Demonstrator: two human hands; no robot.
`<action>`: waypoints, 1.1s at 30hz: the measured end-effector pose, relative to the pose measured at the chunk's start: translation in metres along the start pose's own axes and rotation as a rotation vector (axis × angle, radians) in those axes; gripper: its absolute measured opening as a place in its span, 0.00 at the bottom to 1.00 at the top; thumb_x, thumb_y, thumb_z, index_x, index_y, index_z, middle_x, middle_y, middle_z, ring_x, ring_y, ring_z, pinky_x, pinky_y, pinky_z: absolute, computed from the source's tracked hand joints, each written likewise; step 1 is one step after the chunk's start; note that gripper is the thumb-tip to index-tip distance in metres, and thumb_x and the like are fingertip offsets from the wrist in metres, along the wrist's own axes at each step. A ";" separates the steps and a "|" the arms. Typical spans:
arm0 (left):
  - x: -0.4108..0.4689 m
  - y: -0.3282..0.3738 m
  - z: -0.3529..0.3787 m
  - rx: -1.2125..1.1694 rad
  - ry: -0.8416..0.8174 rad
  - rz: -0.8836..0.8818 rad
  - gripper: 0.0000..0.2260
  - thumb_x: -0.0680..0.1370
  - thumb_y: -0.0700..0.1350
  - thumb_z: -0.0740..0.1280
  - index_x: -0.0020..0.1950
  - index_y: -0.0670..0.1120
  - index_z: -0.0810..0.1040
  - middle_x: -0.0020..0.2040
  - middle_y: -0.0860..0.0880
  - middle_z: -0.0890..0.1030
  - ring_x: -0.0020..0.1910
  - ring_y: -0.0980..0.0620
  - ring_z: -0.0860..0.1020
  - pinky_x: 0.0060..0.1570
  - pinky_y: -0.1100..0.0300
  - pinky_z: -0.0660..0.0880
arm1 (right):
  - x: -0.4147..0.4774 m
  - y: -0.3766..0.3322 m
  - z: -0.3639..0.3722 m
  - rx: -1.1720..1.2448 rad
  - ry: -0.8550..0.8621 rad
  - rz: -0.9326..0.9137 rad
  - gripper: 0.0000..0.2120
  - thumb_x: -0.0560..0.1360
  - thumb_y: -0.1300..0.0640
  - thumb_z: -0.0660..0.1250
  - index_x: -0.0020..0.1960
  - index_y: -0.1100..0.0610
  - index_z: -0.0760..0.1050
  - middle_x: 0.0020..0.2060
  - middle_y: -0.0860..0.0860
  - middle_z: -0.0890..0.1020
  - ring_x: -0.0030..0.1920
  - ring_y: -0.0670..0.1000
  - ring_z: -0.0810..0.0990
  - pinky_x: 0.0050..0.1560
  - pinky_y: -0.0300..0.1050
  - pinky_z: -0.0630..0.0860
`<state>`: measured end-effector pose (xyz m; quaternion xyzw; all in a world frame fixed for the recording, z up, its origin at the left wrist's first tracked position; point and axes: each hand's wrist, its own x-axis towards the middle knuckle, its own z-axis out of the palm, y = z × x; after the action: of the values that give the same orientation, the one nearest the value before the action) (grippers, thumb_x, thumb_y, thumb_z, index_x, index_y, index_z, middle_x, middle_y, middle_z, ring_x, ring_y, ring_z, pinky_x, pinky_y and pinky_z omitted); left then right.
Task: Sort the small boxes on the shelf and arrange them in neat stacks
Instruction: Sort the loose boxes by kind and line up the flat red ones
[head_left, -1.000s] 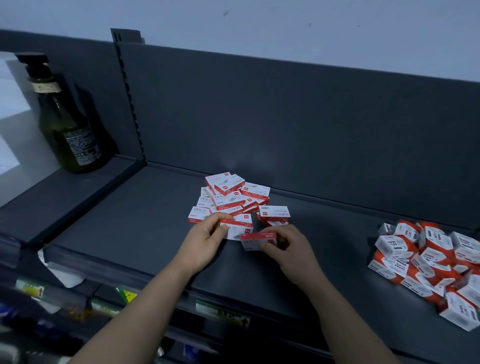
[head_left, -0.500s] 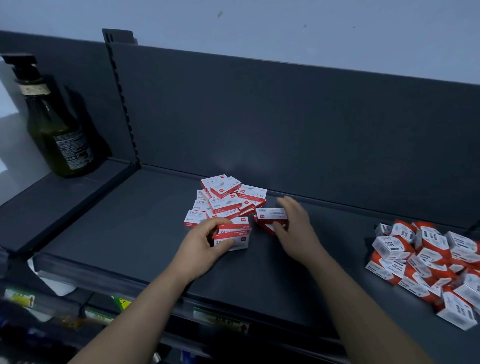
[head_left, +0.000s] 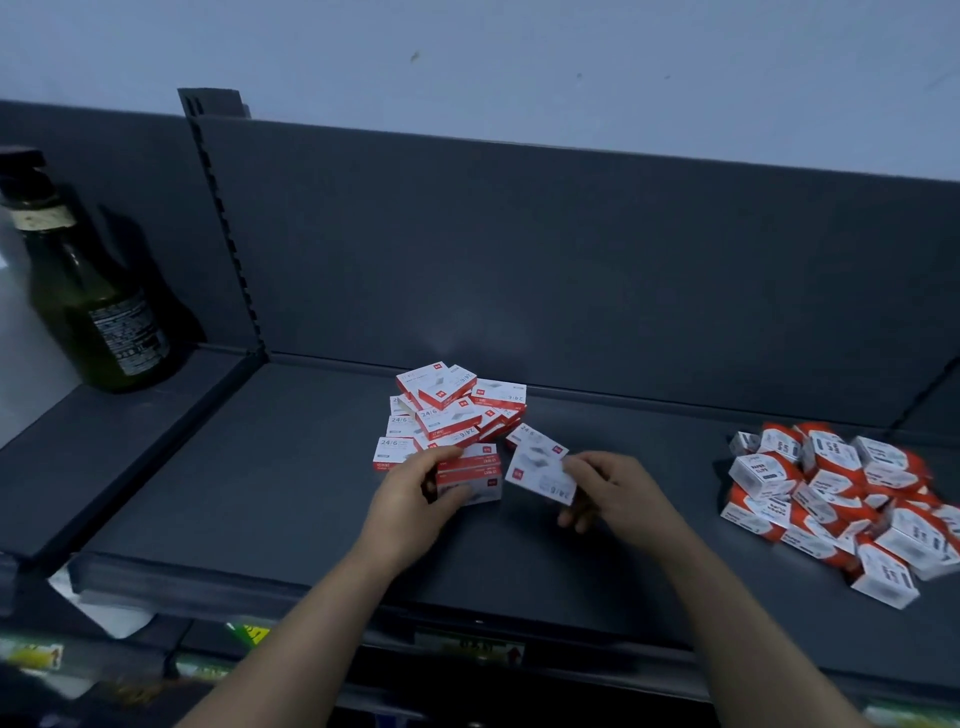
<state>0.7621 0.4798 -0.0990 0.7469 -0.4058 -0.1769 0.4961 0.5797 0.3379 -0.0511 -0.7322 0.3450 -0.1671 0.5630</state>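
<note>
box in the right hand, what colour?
White with red trim; the box in the right hand shows best in head view.

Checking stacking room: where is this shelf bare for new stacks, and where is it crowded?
Bare shelf lies left of the red box pile, and between the right hand and the orange box pile. Crowded mid-shelf: the left hand grips a small stack in front of the red pile; the right pinches a loose box.
</note>
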 end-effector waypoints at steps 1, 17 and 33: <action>0.001 0.001 -0.002 0.000 -0.029 0.002 0.18 0.74 0.44 0.72 0.63 0.52 0.75 0.55 0.57 0.80 0.51 0.63 0.78 0.51 0.72 0.73 | -0.003 0.003 0.001 -0.004 -0.034 0.023 0.09 0.80 0.59 0.60 0.52 0.61 0.77 0.34 0.54 0.82 0.33 0.52 0.82 0.32 0.43 0.78; 0.004 -0.006 -0.022 0.023 -0.136 0.049 0.15 0.78 0.40 0.66 0.64 0.50 0.74 0.56 0.52 0.79 0.54 0.55 0.77 0.57 0.62 0.75 | -0.011 -0.007 0.015 -0.037 0.136 -0.128 0.10 0.73 0.67 0.69 0.49 0.52 0.78 0.44 0.49 0.83 0.45 0.46 0.81 0.43 0.35 0.79; 0.010 -0.014 -0.031 0.048 -0.228 0.041 0.18 0.79 0.43 0.66 0.68 0.53 0.73 0.62 0.57 0.77 0.61 0.61 0.74 0.61 0.67 0.70 | 0.002 0.009 0.043 -0.343 0.120 -0.164 0.10 0.67 0.57 0.76 0.42 0.49 0.76 0.38 0.46 0.82 0.35 0.44 0.79 0.37 0.37 0.77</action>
<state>0.7945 0.4927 -0.0959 0.7252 -0.4789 -0.2407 0.4322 0.6053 0.3654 -0.0734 -0.8317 0.3407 -0.1945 0.3929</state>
